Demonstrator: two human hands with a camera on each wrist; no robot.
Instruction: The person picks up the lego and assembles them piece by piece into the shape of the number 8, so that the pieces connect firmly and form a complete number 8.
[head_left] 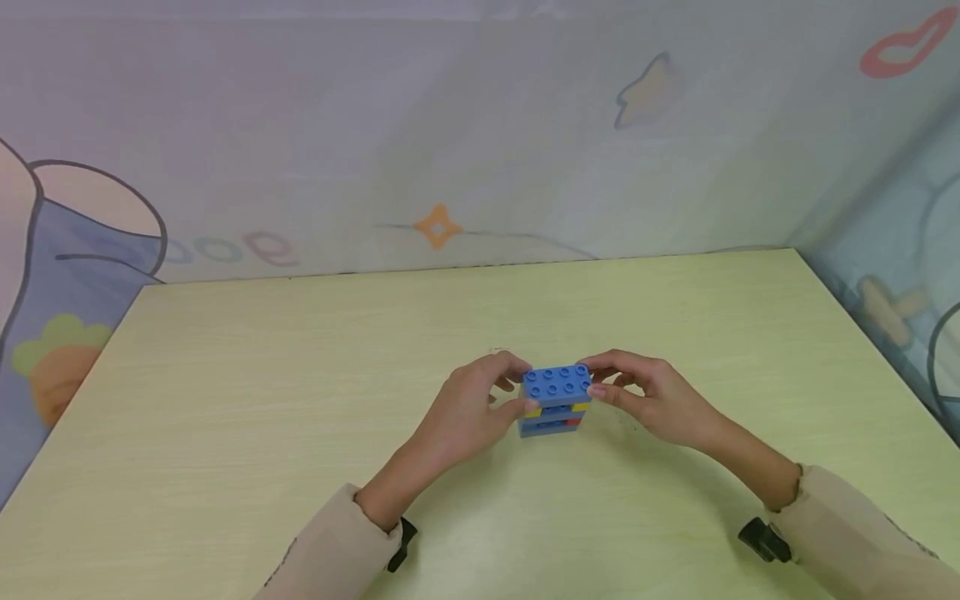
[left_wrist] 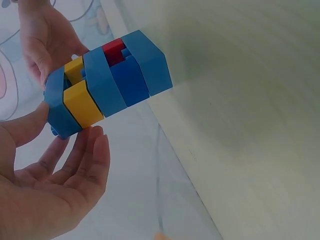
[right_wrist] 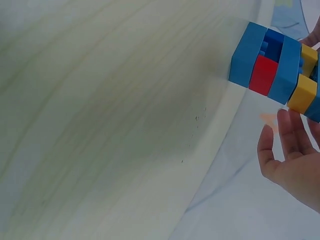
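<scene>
A small tower of toy building bricks [head_left: 551,426] stands upright on the table between both hands. Its top is a long blue brick [head_left: 557,385] with studs facing up. Under that, a yellow brick [left_wrist: 84,104] fills each end, with a gap between them. Another long blue brick [left_wrist: 104,82] comes below, then a red brick [right_wrist: 263,75] and a blue brick [left_wrist: 130,81], over a blue base brick [left_wrist: 150,62]. My left hand [head_left: 474,408] grips the tower's upper left end, thumb in front. My right hand [head_left: 667,404] pinches the top brick's right end.
The pale wooden table [head_left: 300,375] extends around the tower. Behind it hangs a light cloth backdrop [head_left: 480,125] with printed drawings, which continues along the right side [head_left: 900,250]. Beige sleeves [head_left: 330,550] with dark wrist straps [head_left: 765,542] cover the forearms.
</scene>
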